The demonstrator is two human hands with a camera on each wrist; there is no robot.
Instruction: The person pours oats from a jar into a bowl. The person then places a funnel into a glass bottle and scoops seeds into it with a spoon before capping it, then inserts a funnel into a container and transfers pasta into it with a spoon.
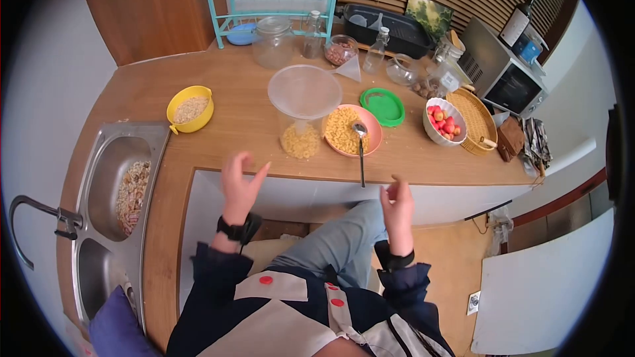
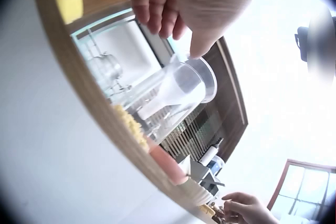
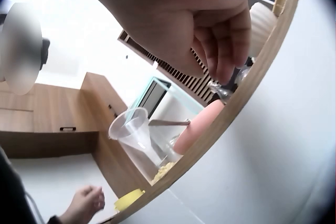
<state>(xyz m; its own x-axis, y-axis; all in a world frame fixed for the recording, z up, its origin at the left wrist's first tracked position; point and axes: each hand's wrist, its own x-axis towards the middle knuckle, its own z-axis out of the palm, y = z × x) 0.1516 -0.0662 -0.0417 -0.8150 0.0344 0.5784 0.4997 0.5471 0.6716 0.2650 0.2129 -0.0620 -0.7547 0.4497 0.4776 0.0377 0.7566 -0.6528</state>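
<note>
My left hand [image 1: 241,185] hovers at the front edge of the counter, fingers spread loosely, with nothing in it. Further right, my right hand [image 1: 397,208] hangs in front of the counter, its fingers loosely bent and holding nothing. Nearest the left hand stands a clear jar [image 1: 294,129] with a wide translucent funnel [image 1: 304,89] set in its mouth. Small yellow pasta [image 1: 299,145] lies in the jar's bottom. Beside it, a pink bowl [image 1: 375,137] holds more of this pasta, and a metal spoon [image 1: 360,131] rests there, handle over the counter edge.
A green lid [image 1: 383,107] lies behind the pink bowl. On the right are a white bowl [image 1: 433,133] of red fruit and a wicker basket [image 1: 486,116]. A yellow bowl [image 1: 205,119] of flakes stands left, near the sink [image 1: 159,135]. Bottles and jars line the back.
</note>
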